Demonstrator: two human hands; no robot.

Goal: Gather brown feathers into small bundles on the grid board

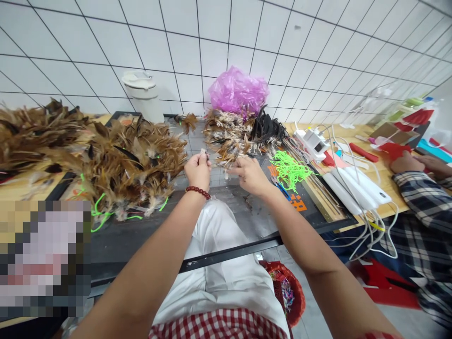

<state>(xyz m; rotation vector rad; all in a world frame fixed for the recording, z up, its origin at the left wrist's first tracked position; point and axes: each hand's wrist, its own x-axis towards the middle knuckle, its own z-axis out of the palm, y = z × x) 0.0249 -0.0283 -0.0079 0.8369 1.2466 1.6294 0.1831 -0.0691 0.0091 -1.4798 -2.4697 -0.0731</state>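
My left hand is closed above the dark tabletop, with a small pale feather-like tip poking out over its thumb. My right hand is at the near edge of a pile of pale and brown feathers, its fingers stretched to the left and partly apart. Whether its fingertips touch a feather I cannot tell. To the left of my left hand lies a large heap of brown feathers, with bright green cords hanging from its near side. A bunch of green cords lies right of my right hand.
A pink plastic bag and a white lidded cup stand against the tiled wall. Black feathers lie by the bag. On the right are white power strips with cables, and a co-worker's plaid sleeve. A red basket sits below.
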